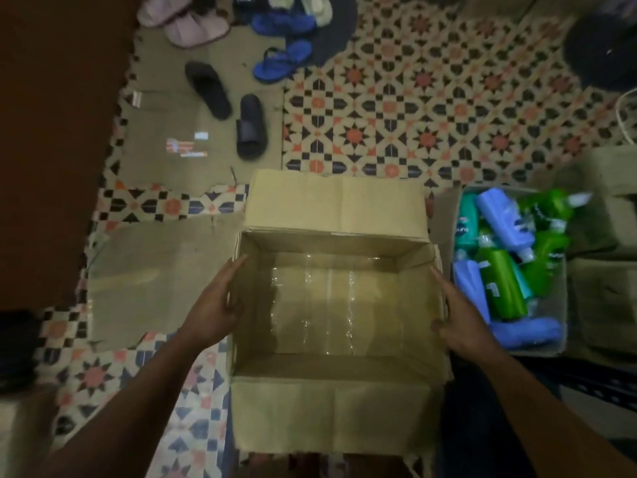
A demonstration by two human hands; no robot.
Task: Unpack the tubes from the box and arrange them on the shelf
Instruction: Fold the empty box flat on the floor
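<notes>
An open cardboard box (331,415) stands on the floor in front of me, and its inside shows only a taped bottom. My left hand (215,307) holds the left wall, fingers stretched along the outside and thumb at the rim. On the right wall, my right hand (460,322) lies along the outside with its thumb hooked over the rim. Just right of my right hand, a smaller box (562,339) holds several green, blue and teal tubes and bottles (506,274) lying in a heap. No shelf is in view.
Flattened cardboard (155,281) lies on the patterned floor to the left. Black slides (250,125), blue sandals (282,60) and pink slippers (193,25) sit at the back. A dark brown panel (51,132) fills the left side. More cardboard boxes (606,208) stand at the far right.
</notes>
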